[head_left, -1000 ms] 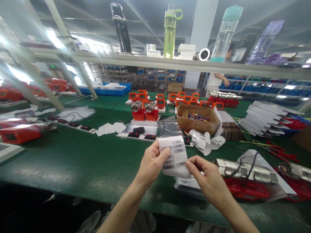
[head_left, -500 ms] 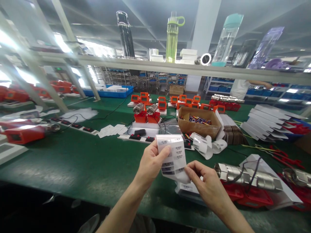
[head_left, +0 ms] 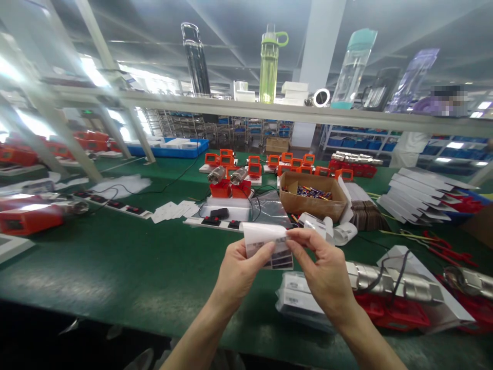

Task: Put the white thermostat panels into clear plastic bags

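A strip of white barcode labels (head_left: 265,234) is held up in front of me above the green bench. My left hand (head_left: 244,267) grips its left side, thumb across the front. At its right edge, my right hand (head_left: 319,262) pinches the strip between thumb and fingertips. The upper part of the strip is folded over, so some labels are hidden. Below my right hand lies a plastic-wrapped white box (head_left: 298,300) with a label on it. To the right, a metal fitting (head_left: 396,282) sits on a red housing (head_left: 404,311).
Behind my hands are a cardboard box (head_left: 314,203) of small parts, curled label rolls (head_left: 342,234) and a power strip (head_left: 211,222). Several orange housings (head_left: 254,168) stand farther back. A shelf (head_left: 231,104) with bottles crosses above the bench. A person (head_left: 410,149) is at the far right.
The label strip has been folded over and now shows fewer labels. My right hand has risen from the strip's lower corner to its upper right edge, uncovering more of the wrapped box.
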Available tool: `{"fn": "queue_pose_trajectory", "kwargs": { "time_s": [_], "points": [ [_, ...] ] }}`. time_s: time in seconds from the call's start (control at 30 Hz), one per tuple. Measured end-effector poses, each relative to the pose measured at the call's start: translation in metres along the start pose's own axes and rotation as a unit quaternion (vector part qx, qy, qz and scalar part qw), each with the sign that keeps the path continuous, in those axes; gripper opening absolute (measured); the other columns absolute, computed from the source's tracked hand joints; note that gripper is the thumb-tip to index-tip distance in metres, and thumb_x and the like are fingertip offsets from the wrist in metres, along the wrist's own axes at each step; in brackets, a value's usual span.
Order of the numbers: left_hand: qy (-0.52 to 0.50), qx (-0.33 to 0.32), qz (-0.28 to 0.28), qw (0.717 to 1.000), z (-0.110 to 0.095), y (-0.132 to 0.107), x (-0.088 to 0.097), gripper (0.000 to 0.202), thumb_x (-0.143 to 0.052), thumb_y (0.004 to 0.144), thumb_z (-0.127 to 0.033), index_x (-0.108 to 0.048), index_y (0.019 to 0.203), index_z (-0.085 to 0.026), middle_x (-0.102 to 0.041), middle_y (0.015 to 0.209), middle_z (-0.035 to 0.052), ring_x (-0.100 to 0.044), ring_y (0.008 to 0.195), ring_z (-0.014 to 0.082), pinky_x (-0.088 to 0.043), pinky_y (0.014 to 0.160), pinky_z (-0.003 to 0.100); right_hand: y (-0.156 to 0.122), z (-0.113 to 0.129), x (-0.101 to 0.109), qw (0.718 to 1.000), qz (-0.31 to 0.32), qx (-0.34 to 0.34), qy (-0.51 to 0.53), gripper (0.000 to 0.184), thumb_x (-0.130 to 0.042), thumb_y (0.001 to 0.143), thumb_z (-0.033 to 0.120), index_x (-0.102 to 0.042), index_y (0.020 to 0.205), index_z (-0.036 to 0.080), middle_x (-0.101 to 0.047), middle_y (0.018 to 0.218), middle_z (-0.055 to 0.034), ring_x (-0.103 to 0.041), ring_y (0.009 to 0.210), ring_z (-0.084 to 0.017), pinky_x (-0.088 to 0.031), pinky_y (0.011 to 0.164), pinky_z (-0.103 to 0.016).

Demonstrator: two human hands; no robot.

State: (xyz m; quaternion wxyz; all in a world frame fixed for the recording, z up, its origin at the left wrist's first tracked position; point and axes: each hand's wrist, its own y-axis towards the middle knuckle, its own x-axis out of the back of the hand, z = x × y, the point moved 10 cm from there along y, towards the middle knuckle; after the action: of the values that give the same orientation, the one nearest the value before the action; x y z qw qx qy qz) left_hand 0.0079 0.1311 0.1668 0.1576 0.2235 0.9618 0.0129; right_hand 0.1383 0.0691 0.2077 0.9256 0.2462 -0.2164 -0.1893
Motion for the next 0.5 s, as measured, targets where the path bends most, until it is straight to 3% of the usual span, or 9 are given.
{"fn": "queue_pose_trajectory", "kwargs": {
  "time_s": [0.1,0.27,0.5],
  "points": [
    [-0.018,0.014,0.014,1.000,0.006,-0.001,-0.001,0.027,-0.074,0.076,-0.031,-0.072,0.098,-0.016,-0.074,0.095,0.0063,-0.069,0.086,0.0209,-0.055,0.079,0.026,-0.002,0.005,-0.003,1.000,0.001,0.009,-0.004,0.016,-0.060,0.088,0.024,-0.065,0.103,0.025,-0.072,0.095,0.0016,-0.068,0.089,-0.014,-0.052,0.082,-0.023],
    [-0.017,0.016,-0.009,1.000,0.012,-0.001,0.006,0.029,-0.076,0.074,-0.031,-0.072,0.098,-0.016,-0.074,0.095,0.0063,-0.068,0.089,0.0214,-0.054,0.082,0.028,-0.004,0.011,-0.004,0.999,0.001,0.022,-0.031,0.014,-0.062,0.086,0.022,-0.068,0.099,0.024,-0.073,0.090,0.0017,-0.069,0.083,-0.014,-0.054,0.078,-0.023],
    [-0.032,0.018,-0.013,0.999,0.015,-0.002,0.006,0.024,-0.074,0.076,-0.031,-0.073,0.095,-0.017,-0.074,0.093,0.0043,-0.068,0.087,0.0195,-0.054,0.081,0.025,-0.012,0.035,-0.001,0.982,-0.038,0.144,-0.117,0.013,-0.062,0.087,0.016,-0.067,0.097,0.021,-0.073,0.091,0.0012,-0.068,0.084,-0.012,-0.050,0.080,-0.019]
  ]
}}
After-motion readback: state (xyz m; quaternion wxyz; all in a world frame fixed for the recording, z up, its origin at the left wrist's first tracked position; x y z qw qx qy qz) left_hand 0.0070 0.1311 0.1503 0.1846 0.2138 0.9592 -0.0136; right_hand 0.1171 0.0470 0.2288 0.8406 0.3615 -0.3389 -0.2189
